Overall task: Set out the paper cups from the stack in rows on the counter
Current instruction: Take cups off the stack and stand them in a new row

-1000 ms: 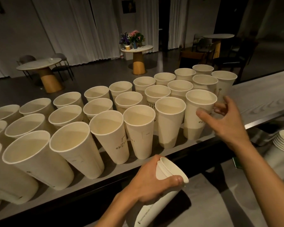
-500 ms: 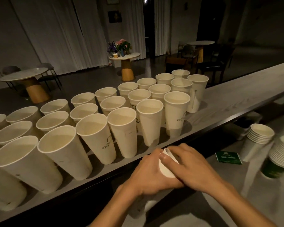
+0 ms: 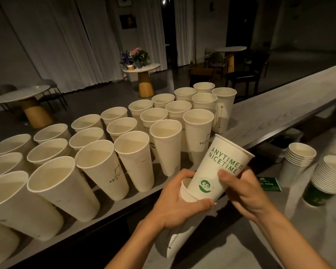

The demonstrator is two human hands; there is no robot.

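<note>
Closest in, the left hand (image 3: 175, 202) is gripping the stack (image 3: 175, 241) of paper cups. Its grip is wrapping round the top of the stack with the thumb lying across the front, and the rest of the stack is hanging down past the wrist above the lower table (image 3: 231, 255). Just beside it, the right hand (image 3: 244, 193) is holding the printed cup (image 3: 217, 171), its grip closing round the lower half of the wall. That cup is tilting with its mouth up and to the right, showing green lettering and a round green logo. Its base is sitting inside the rim of the next cup in the stack, so it is only partly out. Both hands are hovering in front of the near edge of the table (image 3: 270, 113).

Off to the right, on the lower table, two more piles of cups (image 3: 297, 162) are standing near a green card (image 3: 268, 183).

Beyond the hands, the set-out cups (image 3: 132, 158) are standing upright on the table in three close rows, running from near left to far right. The right end of the nearest row is standing just behind the printed cup.

Farther back, a dim room is showing round tables (image 3: 142, 67), a bunch of flowers (image 3: 136, 57) and pale curtains (image 3: 56, 41).
</note>
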